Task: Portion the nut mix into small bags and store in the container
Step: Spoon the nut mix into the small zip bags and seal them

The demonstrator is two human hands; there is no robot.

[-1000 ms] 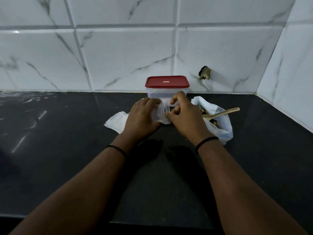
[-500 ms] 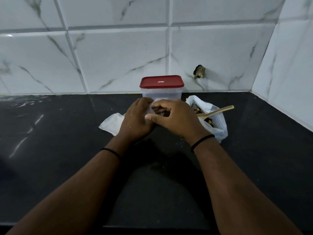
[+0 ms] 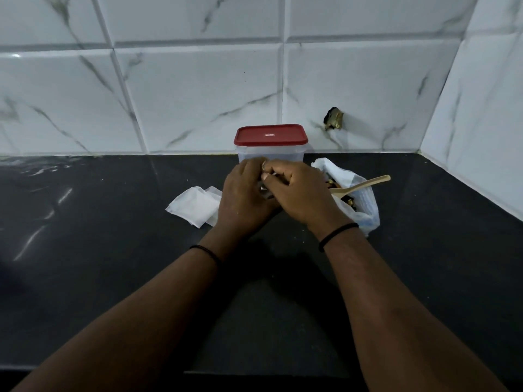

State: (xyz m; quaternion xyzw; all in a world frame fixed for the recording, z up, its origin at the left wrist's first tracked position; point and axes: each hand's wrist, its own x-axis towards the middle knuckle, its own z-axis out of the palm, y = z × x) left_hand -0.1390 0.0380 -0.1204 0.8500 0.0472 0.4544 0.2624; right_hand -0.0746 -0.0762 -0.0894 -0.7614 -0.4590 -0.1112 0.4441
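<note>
Black stone counter [image 3: 113,278], backed by white marble-veined wall tiles [image 3: 198,89]. Item, left: small stack of flat empty small bags [image 3: 194,206], lying on the counter just beside the left hand. Item: left hand [image 3: 243,198], fingers curled and pressed together, pinching a small clear bag [image 3: 264,190] that shows only as a sliver between the two hands. Item: right hand [image 3: 300,190], thumb and fingers curled onto the same bag, touching the left hand. Item, behind the hands: clear container [image 3: 271,155], upright, red lid [image 3: 270,134] on. Item, right: open plastic bag of nut mix [image 3: 359,202], wooden spoon [image 3: 360,184] resting in it, handle pointing right.
</note>
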